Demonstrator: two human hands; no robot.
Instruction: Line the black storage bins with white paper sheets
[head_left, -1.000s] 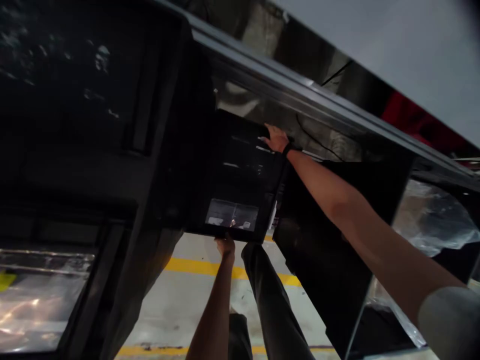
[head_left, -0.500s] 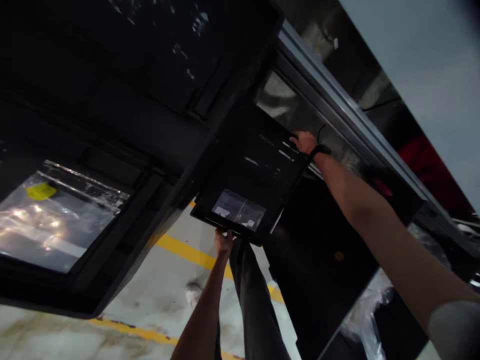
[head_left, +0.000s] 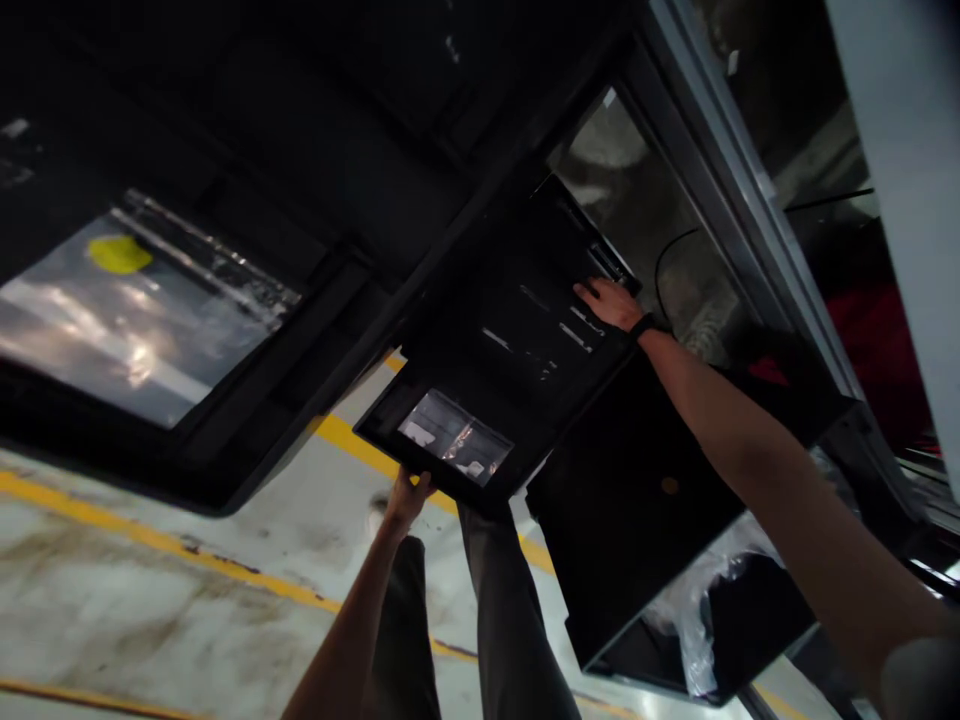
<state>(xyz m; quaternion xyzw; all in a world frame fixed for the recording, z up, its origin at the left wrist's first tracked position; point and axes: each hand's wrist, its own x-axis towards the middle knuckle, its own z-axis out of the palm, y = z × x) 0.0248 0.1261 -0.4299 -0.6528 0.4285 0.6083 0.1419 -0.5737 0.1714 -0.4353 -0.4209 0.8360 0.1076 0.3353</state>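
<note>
While the black tray (head_left: 517,350) is held out level over the painted floor (head_left: 150,600), it is gripped at two opposite edges. The left hand (head_left: 407,497) is closed around the near edge, just under the clear label pocket (head_left: 455,452), with the fingers curled over the rim. The right hand (head_left: 609,303) is laid on the far edge, fingers spread flat across the top surface and only partly curled, so a firm clasp there cannot be confirmed. A dark band is worn at that wrist.

The tray is seen close beside a black open box (head_left: 645,510) on its right, in which crumpled clear plastic is visible, and below a dark rack of stacked bins (head_left: 247,300) on the left, one with a shiny wrapped face and a yellow sticker (head_left: 118,253).

The step in hand is judged to be the carrying of the tray between rack and box. For any next move, an even grip on both edges is called for, and clearance from the box's corner must be kept.
</note>
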